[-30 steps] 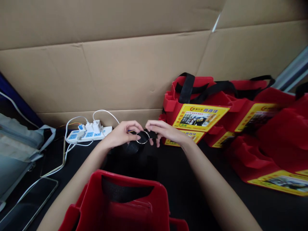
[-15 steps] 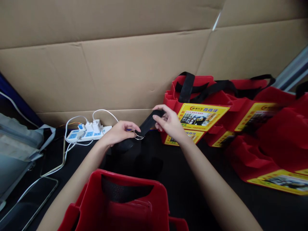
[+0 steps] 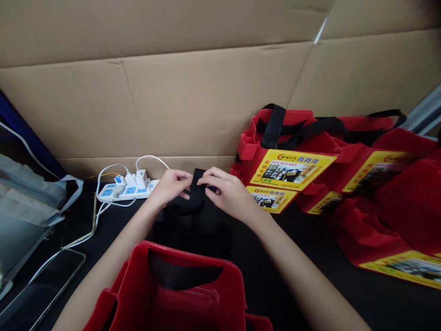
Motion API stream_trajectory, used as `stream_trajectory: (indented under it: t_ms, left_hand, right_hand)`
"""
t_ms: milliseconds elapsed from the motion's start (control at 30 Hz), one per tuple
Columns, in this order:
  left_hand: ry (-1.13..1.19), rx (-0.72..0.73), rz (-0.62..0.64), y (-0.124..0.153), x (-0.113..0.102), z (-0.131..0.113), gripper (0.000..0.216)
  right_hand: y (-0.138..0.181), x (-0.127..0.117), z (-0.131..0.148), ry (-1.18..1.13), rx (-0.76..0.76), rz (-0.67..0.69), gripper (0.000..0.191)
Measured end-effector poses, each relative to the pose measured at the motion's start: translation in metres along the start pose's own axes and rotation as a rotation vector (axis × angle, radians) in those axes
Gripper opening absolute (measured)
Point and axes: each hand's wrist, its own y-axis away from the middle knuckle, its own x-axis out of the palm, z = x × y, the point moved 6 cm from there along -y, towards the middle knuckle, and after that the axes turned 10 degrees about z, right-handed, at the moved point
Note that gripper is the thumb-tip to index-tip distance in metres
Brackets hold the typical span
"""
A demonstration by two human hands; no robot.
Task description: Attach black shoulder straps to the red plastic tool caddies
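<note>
My left hand (image 3: 171, 185) and my right hand (image 3: 223, 191) meet over the black tabletop, both with fingers closed on a black fabric strap (image 3: 197, 193). The strap stands up between the fingertips and runs down toward me into a dark heap. The metal ring seen on it earlier is hidden by my fingers. A red fabric bag (image 3: 179, 294) with a black mesh inner panel sits open below my forearms at the bottom edge.
Several red bags with yellow labels and black handles (image 3: 292, 151) lie stacked at the right. A white power strip (image 3: 127, 189) with chargers and white cables sits left of my hands. A phone (image 3: 44, 289) lies at the lower left. A cardboard wall (image 3: 193, 92) stands behind.
My right hand, which had pulled the strap up and to the right through the ring, has come back down and left to meet my left hand. The strap is now folded between both hands.
</note>
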Motion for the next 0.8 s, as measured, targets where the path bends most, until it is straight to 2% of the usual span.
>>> stream_trajectory:
  t_ms: [167, 300, 367, 533, 633, 733, 800]
  left_hand:
    - [0.13, -0.006, -0.034, 0.0, -0.005, 0.004, 0.018]
    - [0.153, -0.031, -0.067, 0.0, -0.008, 0.005, 0.019]
    - [0.171, -0.026, -0.089, 0.001, -0.008, 0.004, 0.019]
    - [0.256, 0.041, -0.172, 0.003, -0.008, -0.003, 0.017]
    - [0.3, 0.07, -0.21, 0.004, -0.007, -0.005, 0.016]
    - [0.384, 0.056, -0.249, 0.004, -0.008, -0.002, 0.012]
    - [0.491, 0.028, -0.235, 0.003, -0.007, 0.001, 0.008]
  right_hand:
    - [0.0, 0.01, 0.002, 0.219, -0.053, 0.06, 0.025]
    - [0.001, 0.006, -0.002, 0.246, -0.023, 0.007, 0.023]
    - [0.001, 0.003, -0.009, 0.127, 0.011, -0.002, 0.021]
    - [-0.002, 0.016, -0.021, -0.324, 0.144, 0.12, 0.021]
    - [-0.004, 0.025, -0.021, -0.549, 0.199, 0.032, 0.023]
    - [-0.004, 0.031, -0.02, -0.655, 0.23, -0.11, 0.017]
    - [-0.003, 0.033, -0.02, -0.732, 0.218, -0.155, 0.023]
